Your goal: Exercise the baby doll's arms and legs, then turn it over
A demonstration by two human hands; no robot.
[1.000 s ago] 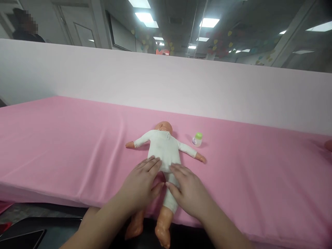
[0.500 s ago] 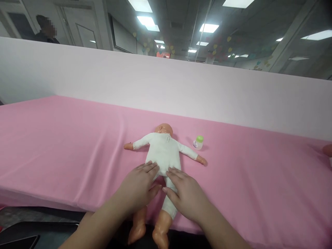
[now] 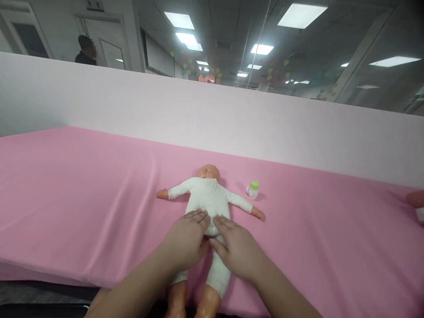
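Observation:
A baby doll [image 3: 208, 194] in a white cloth suit lies on the pink sheet [image 3: 291, 238], arms spread, its head away from me and turned to one side. My left hand [image 3: 188, 236] rests on the left of its lower torso, fingers extended. On the right side of the lower torso lies my right hand [image 3: 236, 245], flat with its thumb apart. Both hands are open and hold nothing; the thumbs nearly meet over the doll's hips. A small jar [image 3: 252, 190] with a green lid stands beyond the doll's arm on the right.
Part of another doll [image 3: 416, 203] shows at the right edge. Behind the sheet runs a low white wall [image 3: 232, 119], with glass above it. A person [image 3: 86, 51] is beyond the wall at upper left. A dark object edge [image 3: 43, 310] is at bottom left.
My left hand has moved slightly right, closer to my right hand, on the doll's lower torso. The view has tilted up a little, and the person in the background appears farther right.

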